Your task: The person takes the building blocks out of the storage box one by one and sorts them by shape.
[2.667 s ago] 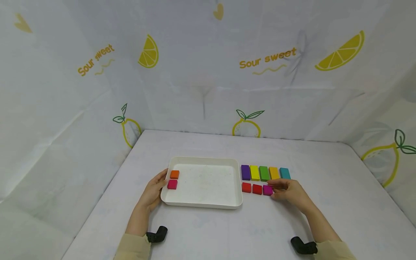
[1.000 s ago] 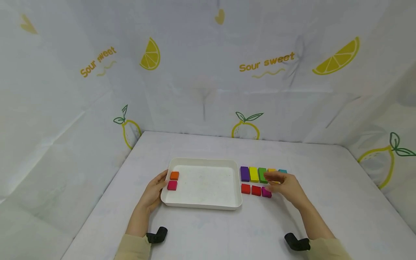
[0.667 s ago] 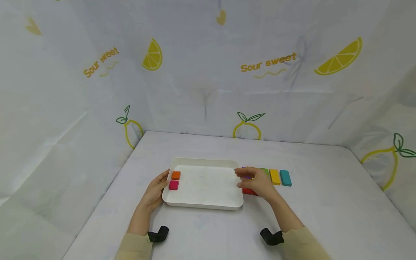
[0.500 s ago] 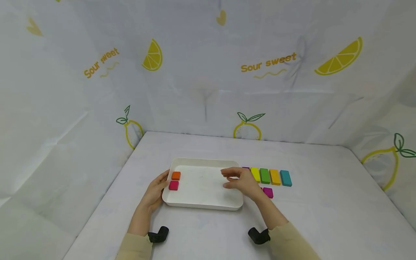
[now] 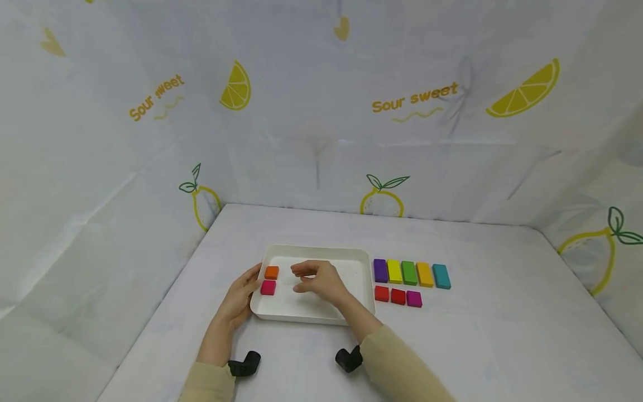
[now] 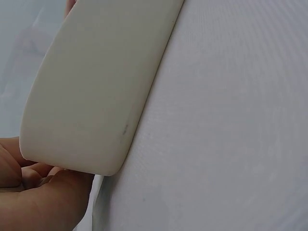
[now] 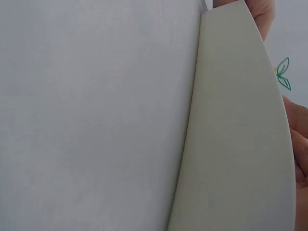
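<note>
A shallow white tray (image 5: pixel 354 273) lies on the table, with an orange block (image 5: pixel 272 272) and a pink block (image 5: pixel 268 287) inside at its left end. My left hand (image 5: pixel 238 296) grips the tray's left edge, thumb near the rim; in the left wrist view its fingers curl at the tray's corner. Over the middle of the tray hovers my right hand (image 5: pixel 321 282), thumb and fingers apart, nothing visible between them. The blocks nearest to it are the orange and pink ones. In the right wrist view the tray's outer wall (image 7: pixel 236 120) hides much of the hand.
Right of the tray stand purple (image 5: pixel 380 271), yellow (image 5: pixel 394 272), green (image 5: pixel 409 273), amber (image 5: pixel 425 274) and teal (image 5: pixel 441 276) blocks in a row. Before them lie smaller orange-red (image 5: pixel 382 293), red (image 5: pixel 398 296) and magenta (image 5: pixel 414 299) ones. A lemon-print sheet (image 5: pixel 301 111) hangs behind.
My right hand has left the magenta block and moved left, past the tray's right rim, to over its middle. The left hand keeps its grip. The blocks remain about where they were.
</note>
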Available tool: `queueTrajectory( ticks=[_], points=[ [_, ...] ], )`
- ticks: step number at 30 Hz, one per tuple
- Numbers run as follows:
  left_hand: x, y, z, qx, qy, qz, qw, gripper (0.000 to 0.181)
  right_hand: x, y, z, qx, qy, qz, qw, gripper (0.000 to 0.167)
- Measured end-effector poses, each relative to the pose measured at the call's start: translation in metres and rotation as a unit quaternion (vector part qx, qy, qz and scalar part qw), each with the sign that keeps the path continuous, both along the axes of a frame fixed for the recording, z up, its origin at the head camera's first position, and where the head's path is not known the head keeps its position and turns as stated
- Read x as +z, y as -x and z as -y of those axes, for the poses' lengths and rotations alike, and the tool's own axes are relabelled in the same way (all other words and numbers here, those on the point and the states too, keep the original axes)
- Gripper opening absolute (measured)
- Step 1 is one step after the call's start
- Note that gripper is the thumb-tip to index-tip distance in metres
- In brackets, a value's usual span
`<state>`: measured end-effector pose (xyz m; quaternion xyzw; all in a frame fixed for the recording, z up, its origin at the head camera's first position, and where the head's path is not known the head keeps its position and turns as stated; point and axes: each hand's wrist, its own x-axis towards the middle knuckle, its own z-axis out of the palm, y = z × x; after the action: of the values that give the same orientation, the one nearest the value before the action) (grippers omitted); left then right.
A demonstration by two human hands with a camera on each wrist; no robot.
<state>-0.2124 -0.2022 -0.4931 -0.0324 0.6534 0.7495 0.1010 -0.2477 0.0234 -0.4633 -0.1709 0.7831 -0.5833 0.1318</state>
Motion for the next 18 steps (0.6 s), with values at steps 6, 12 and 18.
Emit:
queueTrajectory(
  ticks=[6,12,18],
  points=[
    [-0.002,0.001,0.000,0.003,0.019,0.006,0.9998,0.055,-0.007,0.005,0.026,0.005,-0.015,-0.007,0.9998,0.041],
    [-0.004,0.002,0.000,0.002,0.022,0.003,0.9997,0.055,-0.013,0.006,0.039,0.001,-0.033,-0.013,0.9994,0.039],
    [-0.002,0.002,0.001,0.005,0.015,0.000,0.9999,0.056,-0.014,0.008,0.045,0.004,-0.027,-0.011,0.9996,0.037]
  ],
)
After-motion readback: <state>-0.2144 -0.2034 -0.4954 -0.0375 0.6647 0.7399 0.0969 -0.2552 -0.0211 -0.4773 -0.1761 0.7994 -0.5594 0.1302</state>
